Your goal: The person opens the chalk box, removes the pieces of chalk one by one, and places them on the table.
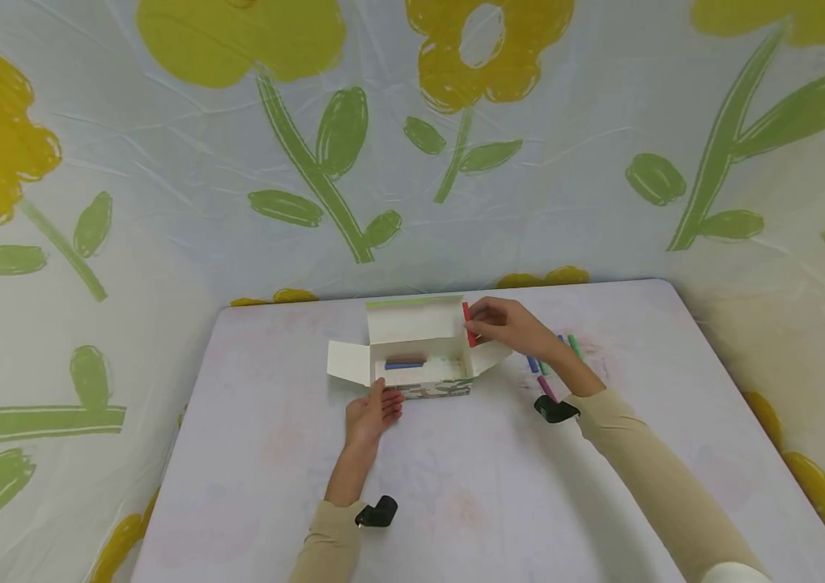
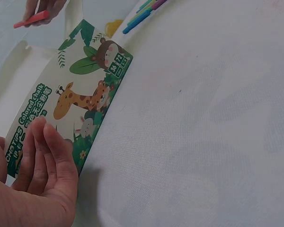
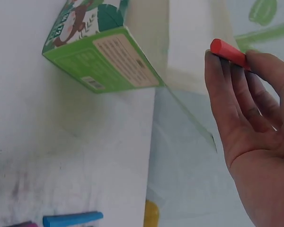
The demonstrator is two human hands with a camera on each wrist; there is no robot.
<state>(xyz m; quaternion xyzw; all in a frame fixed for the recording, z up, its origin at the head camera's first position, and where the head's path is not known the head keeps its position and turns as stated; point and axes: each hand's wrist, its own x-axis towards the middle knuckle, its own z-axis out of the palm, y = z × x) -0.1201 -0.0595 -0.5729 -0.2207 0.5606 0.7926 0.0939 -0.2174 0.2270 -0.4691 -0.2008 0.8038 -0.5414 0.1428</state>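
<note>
An opened cardboard box of colored chalk (image 1: 448, 389), printed with cartoon animals, stands near the back of the table with its flaps spread. My left hand (image 1: 368, 417) holds its front wall near the left corner, thumb over the top edge and fingers along the printed face (image 2: 80, 92). Inside lies a blue chalk stick (image 1: 403, 366) with a darker brownish strip beside it. Above the box's right end, my right hand (image 1: 510, 322) pinches a red chalk stick (image 3: 228, 51) between thumb and fingertips. In the head view the stick is nearly upright, overlapping the lid's right edge.
Right of the box, several loose chalk sticks lie on the table (image 1: 456, 502), among them a magenta one (image 1: 546, 387), a green one (image 1: 576, 346) and a blue one (image 3: 73, 219). A flower-printed cloth (image 1: 529, 210) hangs behind the table and at both sides.
</note>
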